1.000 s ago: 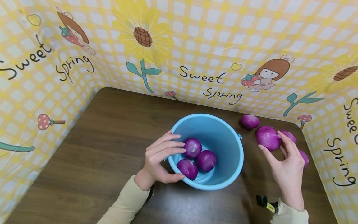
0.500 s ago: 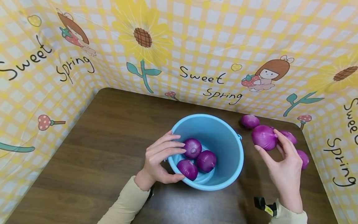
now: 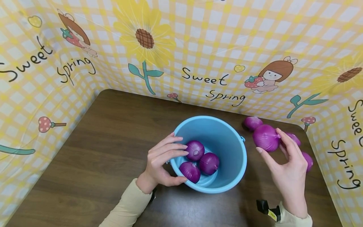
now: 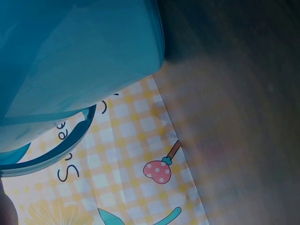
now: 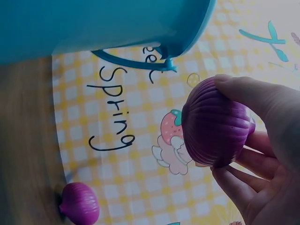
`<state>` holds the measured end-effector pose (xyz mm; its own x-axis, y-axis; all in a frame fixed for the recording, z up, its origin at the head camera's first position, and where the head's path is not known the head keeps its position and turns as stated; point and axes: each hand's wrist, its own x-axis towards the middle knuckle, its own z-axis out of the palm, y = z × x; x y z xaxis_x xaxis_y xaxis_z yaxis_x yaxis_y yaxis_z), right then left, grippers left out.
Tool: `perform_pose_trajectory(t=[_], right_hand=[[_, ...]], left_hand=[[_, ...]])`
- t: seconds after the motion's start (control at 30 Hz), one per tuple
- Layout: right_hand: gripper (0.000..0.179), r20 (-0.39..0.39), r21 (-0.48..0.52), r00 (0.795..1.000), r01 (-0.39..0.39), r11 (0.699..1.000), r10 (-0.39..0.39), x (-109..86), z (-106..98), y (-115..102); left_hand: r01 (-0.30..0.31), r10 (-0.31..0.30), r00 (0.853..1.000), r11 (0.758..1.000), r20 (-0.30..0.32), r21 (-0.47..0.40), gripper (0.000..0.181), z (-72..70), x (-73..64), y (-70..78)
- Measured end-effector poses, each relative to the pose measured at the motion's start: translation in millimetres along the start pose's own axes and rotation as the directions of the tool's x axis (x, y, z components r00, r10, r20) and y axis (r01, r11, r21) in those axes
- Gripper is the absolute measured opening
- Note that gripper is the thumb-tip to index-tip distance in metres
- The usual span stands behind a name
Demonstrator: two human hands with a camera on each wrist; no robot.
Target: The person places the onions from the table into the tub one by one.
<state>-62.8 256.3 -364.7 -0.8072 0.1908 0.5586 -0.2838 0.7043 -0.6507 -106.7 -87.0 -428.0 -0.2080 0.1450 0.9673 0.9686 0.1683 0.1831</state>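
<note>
A light blue bucket (image 3: pixel 239 176) stands on the table with three red onions inside, one of them an onion (image 3: pixel 209 163) right of the other two. My left hand (image 3: pixel 163 162) grips the bucket's left rim, fingers over the edge and thumb at the near side. To the right of the bucket, my right hand (image 3: pixel 289 167) holds another red onion (image 3: pixel 266 138) between thumb and fingers, raised above the table. The right wrist view shows this held onion (image 5: pixel 215 124) from the side, away from the bucket wall (image 5: pixel 117 23).
On the table's right side lie three more red onions: one onion (image 3: pixel 253 123) near the back edge, one (image 3: pixel 293 139) partly behind my right fingers, one (image 3: pixel 308 161) beside that hand. A yellow checked cloth (image 3: pixel 181 41) walls the brown table (image 3: pixel 85 151). The bucket's handle (image 5: pixel 136 63) hangs outside.
My right hand has carried its onion a little left and up, toward the bucket. The left hand, the bucket and the onions inside stay where they were.
</note>
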Motion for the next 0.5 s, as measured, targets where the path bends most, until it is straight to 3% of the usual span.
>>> perform_pose_trajectory(t=[0.2, 0.5], right_hand=[[0.087, -0.001, 0.036, 0.998, 0.062, 0.997, -0.062, 0.1, -1, -5], [0.089, -0.004, 0.062, 0.997, 0.081, 0.995, -0.081, 1.4, -1, -14]], left_hand=[[-0.003, 0.003, 1.000, 1.000, -0.001, -0.002, 0.054, 0.3, -0.2, -0.3], [0.002, -0.002, 1.000, 1.000, 0.004, -0.001, 0.054, 0.3, -1.2, -0.3]])
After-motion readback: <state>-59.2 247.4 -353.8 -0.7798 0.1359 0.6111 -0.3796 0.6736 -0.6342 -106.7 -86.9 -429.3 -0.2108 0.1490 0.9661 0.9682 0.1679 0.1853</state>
